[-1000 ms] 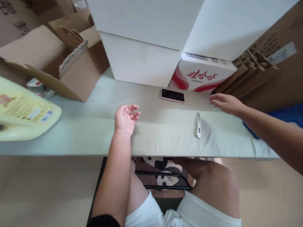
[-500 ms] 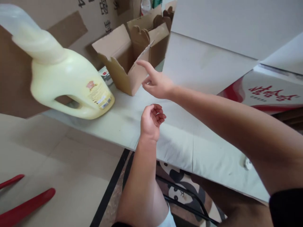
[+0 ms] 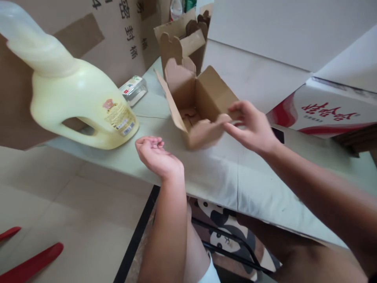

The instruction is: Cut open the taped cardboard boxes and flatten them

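Note:
A small open cardboard box (image 3: 216, 96) stands on the cloth-covered table (image 3: 215, 169), its flaps raised. My right hand (image 3: 250, 125) is closed on the box's near right flap, thumb in front and fingers behind; this edge is blurred. Left of the box, my left hand (image 3: 159, 157) hovers over the table's near edge, palm up, fingers curled in with nothing seen in them. It does not touch the box. A large pale yellow jug (image 3: 85, 98) with a handle stands just beyond my left hand.
Behind stand more open cardboard boxes (image 3: 171, 47) and a large printed carton (image 3: 114, 51). A small clear-sided package (image 3: 135, 90) lies beside the jug. On the right is a white-and-red carton (image 3: 330, 108), with a dark flat object (image 3: 278, 135) near my wrist.
My right hand has moved right and nearer, bringing the box away from the others and turning it. My left hand has shifted left and its fingers have curled. The clear-sided package is now uncovered.

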Action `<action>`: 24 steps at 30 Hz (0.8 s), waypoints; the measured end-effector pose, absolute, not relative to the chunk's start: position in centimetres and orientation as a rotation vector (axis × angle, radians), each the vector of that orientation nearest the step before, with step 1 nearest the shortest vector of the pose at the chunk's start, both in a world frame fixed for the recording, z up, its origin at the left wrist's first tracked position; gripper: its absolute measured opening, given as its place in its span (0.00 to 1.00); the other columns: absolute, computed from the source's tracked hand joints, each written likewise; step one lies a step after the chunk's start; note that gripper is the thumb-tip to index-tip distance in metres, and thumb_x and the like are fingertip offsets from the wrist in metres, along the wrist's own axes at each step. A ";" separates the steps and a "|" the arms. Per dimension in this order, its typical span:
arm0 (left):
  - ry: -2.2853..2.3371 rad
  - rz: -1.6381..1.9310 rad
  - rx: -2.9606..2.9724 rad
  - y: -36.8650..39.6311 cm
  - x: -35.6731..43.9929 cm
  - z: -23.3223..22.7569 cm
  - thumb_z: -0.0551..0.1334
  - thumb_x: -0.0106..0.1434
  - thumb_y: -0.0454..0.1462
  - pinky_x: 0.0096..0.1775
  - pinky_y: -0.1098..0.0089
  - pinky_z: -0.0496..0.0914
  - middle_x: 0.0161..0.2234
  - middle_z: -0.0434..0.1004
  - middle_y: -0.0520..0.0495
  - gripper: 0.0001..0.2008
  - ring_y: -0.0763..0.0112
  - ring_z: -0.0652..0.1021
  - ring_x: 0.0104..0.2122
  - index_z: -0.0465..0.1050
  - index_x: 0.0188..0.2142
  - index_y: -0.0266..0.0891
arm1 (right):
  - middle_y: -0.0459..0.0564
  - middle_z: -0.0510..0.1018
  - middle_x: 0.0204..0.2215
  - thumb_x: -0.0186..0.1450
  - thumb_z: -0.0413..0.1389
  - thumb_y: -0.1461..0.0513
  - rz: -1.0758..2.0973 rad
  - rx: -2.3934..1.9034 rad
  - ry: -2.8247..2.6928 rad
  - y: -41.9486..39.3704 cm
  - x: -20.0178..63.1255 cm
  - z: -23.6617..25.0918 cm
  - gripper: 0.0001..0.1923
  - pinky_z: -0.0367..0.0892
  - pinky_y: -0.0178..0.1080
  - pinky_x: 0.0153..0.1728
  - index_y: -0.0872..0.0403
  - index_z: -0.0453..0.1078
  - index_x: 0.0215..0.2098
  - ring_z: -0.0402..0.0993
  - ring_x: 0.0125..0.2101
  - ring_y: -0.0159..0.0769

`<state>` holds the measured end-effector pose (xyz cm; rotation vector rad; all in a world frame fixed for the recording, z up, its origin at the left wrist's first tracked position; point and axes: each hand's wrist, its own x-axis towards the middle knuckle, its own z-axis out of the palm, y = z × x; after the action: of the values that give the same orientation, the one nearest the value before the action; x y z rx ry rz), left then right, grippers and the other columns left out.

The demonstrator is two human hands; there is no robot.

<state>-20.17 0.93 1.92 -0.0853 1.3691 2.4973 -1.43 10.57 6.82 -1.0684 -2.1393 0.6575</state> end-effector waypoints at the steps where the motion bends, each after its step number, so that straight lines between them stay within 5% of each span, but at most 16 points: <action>1: 1.356 2.475 -0.045 1.0 -20.0 1.8 0.51 0.61 0.35 0.37 0.70 0.63 0.30 0.62 0.51 0.05 0.74 0.69 0.31 0.58 0.28 0.41 | 0.49 0.78 0.41 0.57 0.65 0.47 0.659 -1.105 -2.053 9.1 1.6 6.9 0.24 0.77 0.43 0.39 0.51 0.69 0.46 0.78 0.37 0.38; 7: 1.200 2.046 0.597 2.5 -15.0 0.5 0.56 0.61 0.49 0.48 0.63 0.67 0.43 0.78 0.44 0.16 0.63 0.77 0.48 0.73 0.39 0.43 | 0.48 0.77 0.34 0.49 0.73 0.53 0.522 -1.285 -1.570 0.0 15.5 5.2 0.24 0.65 0.37 0.23 0.46 0.72 0.41 0.73 0.28 0.36; 11: 0.902 1.712 1.054 3.1 -10.9 -0.9 0.51 0.66 0.61 0.56 0.57 0.68 0.50 0.80 0.42 0.29 0.56 0.77 0.53 0.77 0.48 0.45 | 0.48 0.77 0.39 0.47 0.74 0.54 0.468 -1.247 -1.414 -1.9 18.8 2.6 0.29 0.71 0.40 0.29 0.43 0.71 0.45 0.74 0.35 0.39; 15: 0.913 1.628 1.415 3.6 -9.0 -1.6 0.52 0.71 0.56 0.57 0.60 0.68 0.48 0.81 0.42 0.25 0.59 0.77 0.52 0.79 0.49 0.44 | 0.46 0.78 0.42 0.53 0.72 0.55 0.633 -1.283 -1.255 -0.8 19.7 -0.2 0.47 0.78 0.46 0.42 0.38 0.56 0.65 0.78 0.39 0.41; 21: 1.164 1.692 1.501 4.0 -6.7 -1.4 0.60 0.71 0.49 0.51 0.67 0.71 0.42 0.81 0.45 0.15 0.65 0.79 0.45 0.80 0.45 0.45 | 0.50 0.84 0.36 0.63 0.62 0.45 0.920 -1.206 -1.157 -0.5 20.9 -3.2 0.19 0.80 0.44 0.35 0.48 0.74 0.43 0.82 0.34 0.41; 24: 1.259 1.673 1.454 3.6 -5.5 -1.2 0.62 0.69 0.48 0.52 0.67 0.72 0.44 0.81 0.45 0.14 0.66 0.79 0.45 0.79 0.48 0.45 | 0.52 0.85 0.42 0.66 0.60 0.46 0.923 -1.107 -1.232 -0.7 21.3 -2.8 0.16 0.80 0.50 0.47 0.46 0.78 0.43 0.84 0.44 0.45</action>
<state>-5.49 3.63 -1.17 1.4544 1.2587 1.6729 21.34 -0.71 -2.81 -1.1069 -1.2316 0.9226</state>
